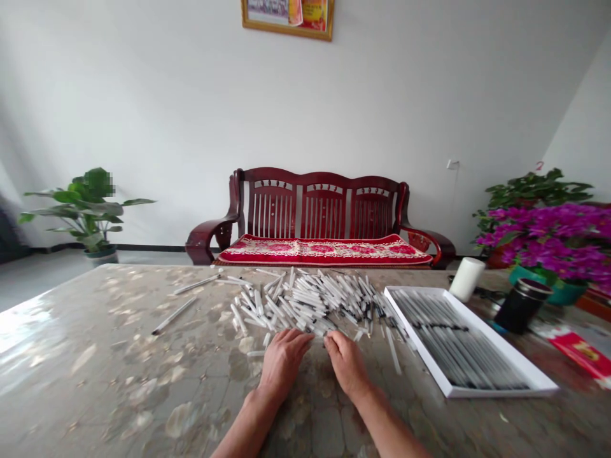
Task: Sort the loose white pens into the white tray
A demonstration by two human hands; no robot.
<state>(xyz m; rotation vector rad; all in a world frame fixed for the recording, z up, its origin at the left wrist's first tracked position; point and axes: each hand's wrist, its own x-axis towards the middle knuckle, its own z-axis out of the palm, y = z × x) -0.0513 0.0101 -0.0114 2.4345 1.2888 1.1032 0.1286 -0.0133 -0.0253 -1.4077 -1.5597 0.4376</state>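
Many pale and dark-tipped pen pieces (305, 296) lie heaped on the patterned table (191, 388), just ahead of the left hand (285, 356) and right hand (347, 362). Both hands have fingers bent inward, tips facing each other at the pile's near edge, a narrow gap between — something small and clear may sit there, but can't tell if either grips it. Handling, as judged: light fingertip pressure, since slim barrels likely roll; hold a piece near its ends, square between both hands, low over the table. White tray (496, 393) stands right of the heap, rows of pens (470, 350) inside — right forearm best stays clear of its wall.
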